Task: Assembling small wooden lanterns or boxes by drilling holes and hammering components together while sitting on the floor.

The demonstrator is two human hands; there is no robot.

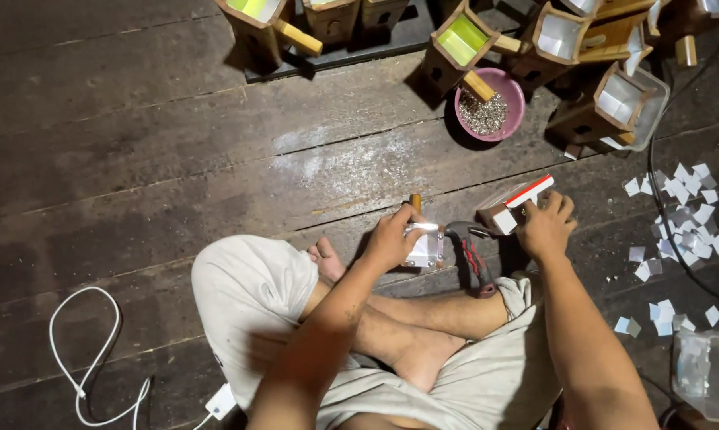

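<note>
The left hand (391, 237) grasps a small box with a clear pane (424, 245), while the right hand (545, 225) presses on a red-striped carton (517, 204). The hammer (472, 255) lies between them, so a careless reach can knock it onto the foot (327, 259).

pink bowl (491, 103), white cable (89, 350), red-striped box (518, 203).

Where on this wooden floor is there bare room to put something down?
The widest bare patch of floor lies left of the pink bowl and above the white cable. It is crowded on the right: white paper squares, wooden boxes, and a hammer between the left hand and right hand.
</note>
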